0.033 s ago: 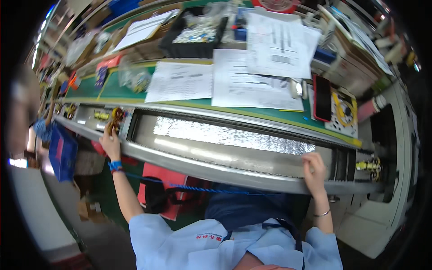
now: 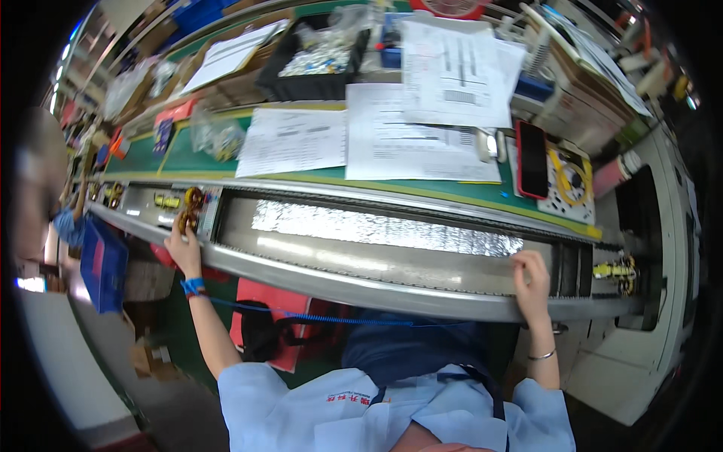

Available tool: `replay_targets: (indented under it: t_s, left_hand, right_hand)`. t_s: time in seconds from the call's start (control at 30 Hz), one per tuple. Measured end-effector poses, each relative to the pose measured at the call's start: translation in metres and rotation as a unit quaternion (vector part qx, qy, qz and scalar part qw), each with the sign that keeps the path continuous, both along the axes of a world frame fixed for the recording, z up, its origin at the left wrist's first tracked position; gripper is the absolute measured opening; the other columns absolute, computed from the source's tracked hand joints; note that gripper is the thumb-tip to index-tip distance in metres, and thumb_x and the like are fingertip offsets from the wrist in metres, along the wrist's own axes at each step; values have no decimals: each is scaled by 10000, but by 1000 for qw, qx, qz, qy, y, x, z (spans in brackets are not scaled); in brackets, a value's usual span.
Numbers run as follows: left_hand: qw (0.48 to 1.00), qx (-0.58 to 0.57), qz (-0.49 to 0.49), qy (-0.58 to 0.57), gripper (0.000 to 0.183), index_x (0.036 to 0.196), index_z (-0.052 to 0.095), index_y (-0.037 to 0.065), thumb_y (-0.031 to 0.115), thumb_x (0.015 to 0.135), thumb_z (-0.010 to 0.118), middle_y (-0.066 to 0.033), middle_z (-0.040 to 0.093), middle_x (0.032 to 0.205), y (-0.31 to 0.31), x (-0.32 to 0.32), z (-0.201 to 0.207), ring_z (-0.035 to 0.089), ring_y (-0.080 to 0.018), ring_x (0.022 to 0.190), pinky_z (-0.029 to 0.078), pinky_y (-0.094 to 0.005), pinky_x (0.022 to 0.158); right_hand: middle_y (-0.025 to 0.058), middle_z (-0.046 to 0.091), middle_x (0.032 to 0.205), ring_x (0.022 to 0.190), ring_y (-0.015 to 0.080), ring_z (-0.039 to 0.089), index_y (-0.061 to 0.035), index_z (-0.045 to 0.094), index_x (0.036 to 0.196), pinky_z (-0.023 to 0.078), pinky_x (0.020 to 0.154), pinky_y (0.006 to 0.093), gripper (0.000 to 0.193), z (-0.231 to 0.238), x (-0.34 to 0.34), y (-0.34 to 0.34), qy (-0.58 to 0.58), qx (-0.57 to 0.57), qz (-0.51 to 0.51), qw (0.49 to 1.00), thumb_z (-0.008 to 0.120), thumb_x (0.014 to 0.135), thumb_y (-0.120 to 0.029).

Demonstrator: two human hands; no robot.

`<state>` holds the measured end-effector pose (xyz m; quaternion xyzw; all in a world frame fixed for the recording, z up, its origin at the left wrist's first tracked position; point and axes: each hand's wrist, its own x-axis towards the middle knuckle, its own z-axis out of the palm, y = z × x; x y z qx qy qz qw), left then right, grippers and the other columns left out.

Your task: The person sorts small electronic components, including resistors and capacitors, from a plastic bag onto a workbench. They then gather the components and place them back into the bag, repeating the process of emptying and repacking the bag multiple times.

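Note:
At the left of the conveyor track (image 2: 361,282), my left hand (image 2: 183,247) has its fingers closed at the near edge of a circuit board (image 2: 208,211), on its copper-wound coils (image 2: 194,202). The fingertips partly hide the lower coil. Over the track's near rail at the right, my right hand (image 2: 533,282) is raised with loosely bent fingers and a gap at the thumb. Nothing shows in it. Farther right, another board with yellow parts and coils (image 2: 616,269) lies on the track at the machine opening.
Behind the track, paper sheets (image 2: 290,141), a red-edged phone (image 2: 532,160) and a yellow cable loop (image 2: 575,181) lie on the green bench. A black bin (image 2: 316,64) of small parts stands farther back. A blue cord (image 2: 324,316) runs from my left wristband. Another person's arm (image 2: 75,211) is at far left.
The whole view has shifted slightly. My left hand stays at the board's coils; my right hand stays over the near rail, with its fingers a little more upright.

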<state>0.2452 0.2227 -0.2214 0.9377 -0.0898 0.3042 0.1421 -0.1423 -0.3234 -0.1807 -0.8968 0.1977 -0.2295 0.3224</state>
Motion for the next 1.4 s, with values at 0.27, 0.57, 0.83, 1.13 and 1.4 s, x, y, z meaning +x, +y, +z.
replay_targets:
  t_s: [0.27, 0.57, 0.83, 1.13, 1.4]
  left_hand:
    - [998, 5, -57, -19, 333, 1141, 590, 109, 104, 807, 581, -94, 636, 1001, -86, -63, 10, 486, -276, 754, 406, -351, 717]
    - [988, -29, -151, -9, 335, 1108, 599, 42, 64, 776, 626, -97, 624, 867, -172, -141, 24, 472, -247, 730, 407, -334, 691]
    - [968, -29, -250, 16, 362, 1100, 595, 17, 74, 745, 637, -93, 592, 755, -234, -195, 31, 460, -253, 669, 379, -345, 629]
    - [940, 1, -336, 65, 494, 1181, 531, -5, 128, 724, 662, -83, 525, 683, -291, -245, 38, 451, -256, 626, 385, -354, 594]
    - [899, 17, -424, 112, 546, 1200, 511, -24, 123, 705, 690, -78, 509, 698, -328, -273, 46, 453, -245, 666, 380, -333, 626]
  right_hand:
    - [194, 513, 1080, 1026, 363, 496, 43, 490, 1102, 407, 871, 400, 338, -36, -97, -91, 175, -110, -194, 959, 561, 831, -146]
    - [254, 452, 1226, 1128, 393, 443, 83, 433, 1201, 366, 954, 411, 492, -41, -124, -128, 288, -143, -286, 903, 543, 856, -251]
    - [287, 407, 1264, 1172, 409, 402, 107, 399, 1233, 343, 984, 414, 547, -34, -114, -123, 329, -125, -306, 884, 538, 857, -266]
    - [318, 412, 1239, 1137, 416, 432, 165, 388, 1198, 360, 967, 411, 565, -41, -114, -130, 315, -133, -336, 878, 539, 854, -256]
    - [308, 442, 1194, 1085, 416, 460, 159, 401, 1181, 379, 934, 418, 537, -49, -121, -140, 310, -149, -326, 880, 531, 857, -249]
